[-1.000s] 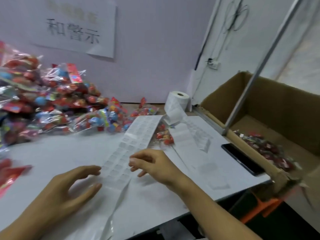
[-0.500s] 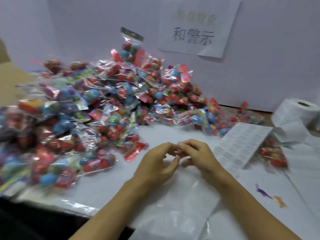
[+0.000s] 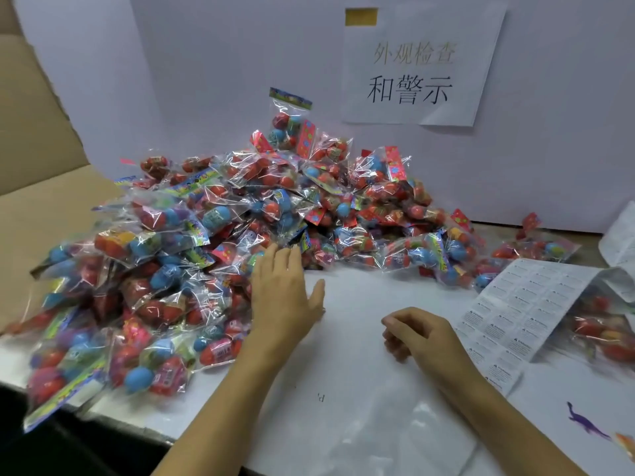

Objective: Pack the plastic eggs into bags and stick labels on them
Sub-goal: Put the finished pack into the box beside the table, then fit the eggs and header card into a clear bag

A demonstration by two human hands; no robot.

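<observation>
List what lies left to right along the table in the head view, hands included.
Cardboard flap → pile of bagged eggs → left hand → right hand → label sheet → purple dinosaur toy.

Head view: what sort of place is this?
Likely a packing and inspection bench in a small factory: a pile of bagged eggs, a label sheet, and a wall sign in Chinese, apparently about appearance inspection.
</observation>
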